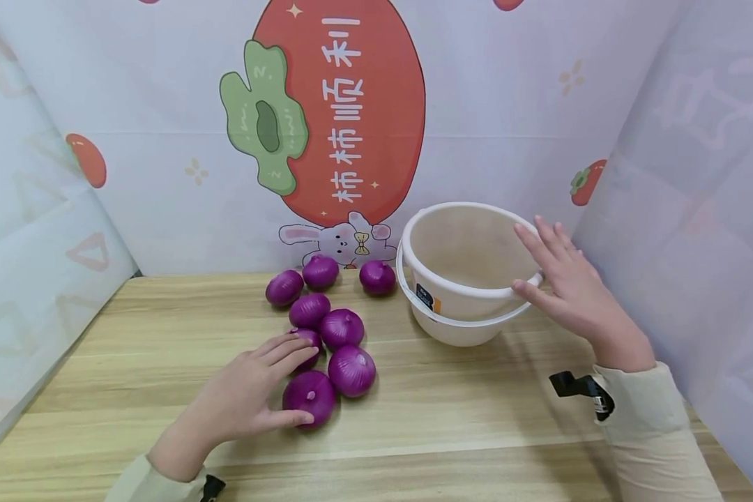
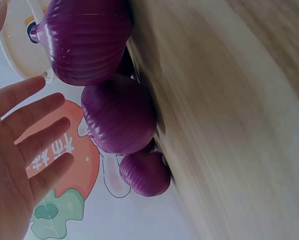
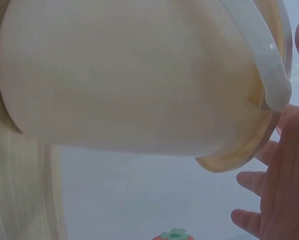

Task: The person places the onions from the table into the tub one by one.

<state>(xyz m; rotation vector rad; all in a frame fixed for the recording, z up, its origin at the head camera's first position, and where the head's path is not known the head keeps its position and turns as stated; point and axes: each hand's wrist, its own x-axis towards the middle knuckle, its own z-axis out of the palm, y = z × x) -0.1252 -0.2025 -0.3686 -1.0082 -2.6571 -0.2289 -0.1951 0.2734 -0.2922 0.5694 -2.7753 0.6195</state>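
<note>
Over the near end of a group of several purple onions point(image 1: 342, 329) hovers my left hand point(image 1: 245, 390), its fingers spread. Its thumb is by the nearest onion point(image 1: 314, 396), and its fingers partly cover another onion point(image 1: 309, 339). In the left wrist view, the hand point(image 2: 12, 150) has loosely extended fingers with nothing between them. A white bucket point(image 1: 477, 303) stands upright on the right, its handle lowered across the front. My right hand point(image 1: 567, 296) is at the bucket's right rim with fingers spread; whether it touches is unclear. The right wrist view shows the bucket's side point(image 3: 124, 75).
The wooden table point(image 1: 414, 453) ends at a printed backdrop point(image 1: 489, 125) with a large persimmon and a rabbit. Side sheets point(image 1: 715, 230) close in on the left and right. One onion point(image 1: 377, 277) lies apart, between the group and the bucket.
</note>
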